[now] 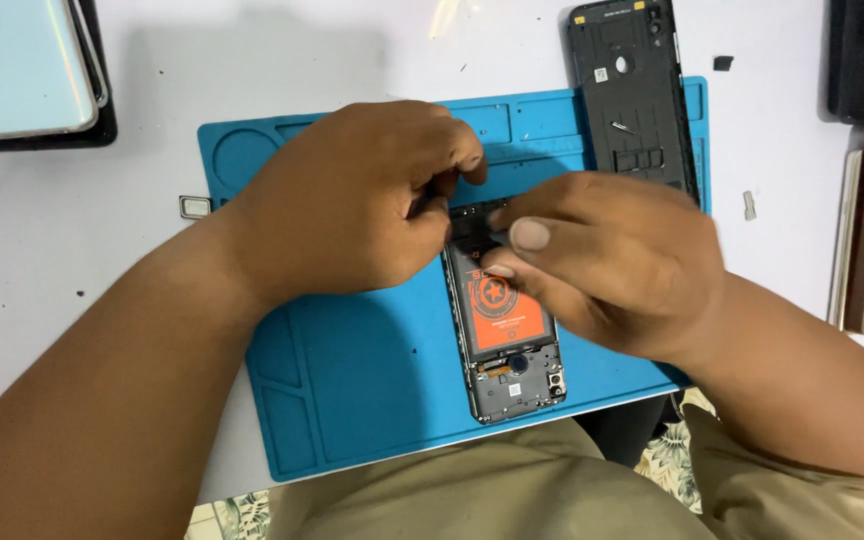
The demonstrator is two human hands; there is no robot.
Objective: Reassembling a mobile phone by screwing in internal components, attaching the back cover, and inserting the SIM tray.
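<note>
Both hands are pinching at the far end of the opened phone (507, 340): the left hand (352, 205) and right hand (602, 265) grips are narrow, their contents probably hidden. Slipping fingers could be tearing thin connectors beside the orange battery (504, 312).

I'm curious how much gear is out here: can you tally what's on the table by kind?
Opened phone: 1
Removed back cover: 1
Blue mat: 1
Other devices at the table edges: 3
Small loose parts: 3
Total: 9
</note>
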